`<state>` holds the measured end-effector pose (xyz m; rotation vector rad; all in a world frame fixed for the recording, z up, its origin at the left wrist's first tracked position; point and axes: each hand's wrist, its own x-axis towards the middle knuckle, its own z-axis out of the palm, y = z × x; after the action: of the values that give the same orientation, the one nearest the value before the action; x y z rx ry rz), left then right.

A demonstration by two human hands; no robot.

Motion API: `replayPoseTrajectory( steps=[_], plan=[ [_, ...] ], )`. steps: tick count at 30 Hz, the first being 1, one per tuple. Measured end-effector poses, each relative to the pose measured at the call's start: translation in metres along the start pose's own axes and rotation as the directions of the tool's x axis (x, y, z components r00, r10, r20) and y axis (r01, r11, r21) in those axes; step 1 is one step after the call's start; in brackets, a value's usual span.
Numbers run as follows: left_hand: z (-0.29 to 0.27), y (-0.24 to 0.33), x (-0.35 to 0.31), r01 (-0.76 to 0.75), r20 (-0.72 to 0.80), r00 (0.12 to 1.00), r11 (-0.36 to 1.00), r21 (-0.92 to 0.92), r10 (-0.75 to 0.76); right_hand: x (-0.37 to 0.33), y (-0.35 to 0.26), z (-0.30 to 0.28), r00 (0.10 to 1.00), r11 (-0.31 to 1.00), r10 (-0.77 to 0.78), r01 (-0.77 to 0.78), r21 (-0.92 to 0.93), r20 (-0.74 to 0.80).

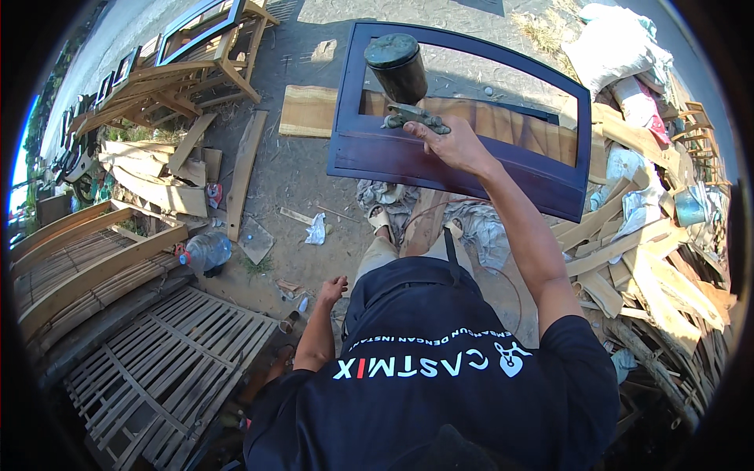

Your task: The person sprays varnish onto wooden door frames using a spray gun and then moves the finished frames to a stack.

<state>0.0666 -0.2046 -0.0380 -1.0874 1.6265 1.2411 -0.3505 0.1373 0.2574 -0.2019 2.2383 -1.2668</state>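
Observation:
My right hand [462,147] is wrapped round the grip of a spray gun [416,118]. A dark, stained cup [397,69] sits on top of the gun. Beneath them is a dark purple-brown wooden door-like panel [393,155] with a large framed opening, and the gun is over its left part. Through the opening shows a light wooden plank [306,111], which also sticks out at the left. My left hand [335,288] hangs low beside my leg, its fingers curled in, with nothing visible in it. The gun's nozzle tip is too small to make out.
A thin reddish hose [514,282] curves over the ground by my feet, near crumpled cloth [483,235]. Scrap wood [667,286] and a white sack [616,43] are piled on the right. At left stand a slatted bamboo platform [169,369], a plastic jug [208,251] and wooden trestles [165,82].

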Motion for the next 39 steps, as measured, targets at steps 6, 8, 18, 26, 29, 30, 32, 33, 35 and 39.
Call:
replayPoseTrajectory(
  steps=[6,8,18,26,29,30,32,33,35,39],
  plan=[
    [-0.006,-0.002,0.001,-0.022,-0.017,1.000,0.997,-0.073,0.020,0.049,-0.025,-0.001,0.966,0.987,-0.040,-0.002,-0.160,-0.254],
    [-0.014,-0.010,0.002,-0.017,-0.022,1.000,0.996,-0.093,0.015,0.070,-0.031,-0.002,0.933,0.993,-0.082,0.046,-0.111,-0.350],
    [-0.068,-0.047,0.012,0.012,-0.026,1.000,0.994,-0.108,-0.015,0.142,-0.049,0.002,0.800,0.959,-0.183,0.017,-0.285,-0.571],
    [-0.109,-0.044,0.033,-0.023,-0.015,1.000,0.996,-0.091,0.021,0.074,-0.065,0.044,0.900,0.984,-0.062,-0.018,-0.179,-0.431],
    [-0.121,-0.038,0.044,-0.039,-0.005,0.999,0.997,-0.074,0.039,0.040,-0.070,0.064,0.918,0.990,0.031,-0.083,-0.115,-0.396],
    [-0.124,-0.034,0.048,-0.047,0.002,0.999,0.997,-0.060,0.047,0.029,-0.069,0.068,0.919,0.988,0.048,-0.100,-0.114,-0.391],
    [-0.129,-0.028,0.052,-0.052,-0.003,0.999,0.998,-0.040,0.051,0.011,-0.064,0.079,0.919,0.987,0.070,-0.121,-0.110,-0.387],
    [-0.132,-0.025,0.053,-0.057,-0.012,0.998,0.998,-0.025,0.057,0.002,-0.063,0.084,0.934,0.989,0.070,-0.111,-0.098,-0.352],
    [-0.137,-0.025,0.055,-0.070,-0.002,0.998,0.997,-0.015,0.070,-0.018,-0.072,0.098,0.944,0.994,0.059,-0.085,-0.066,-0.324],
    [-0.144,-0.021,0.061,-0.075,0.009,0.997,0.997,0.003,0.075,-0.052,-0.089,0.111,0.954,0.978,0.207,-0.210,0.013,-0.218]
  ],
)
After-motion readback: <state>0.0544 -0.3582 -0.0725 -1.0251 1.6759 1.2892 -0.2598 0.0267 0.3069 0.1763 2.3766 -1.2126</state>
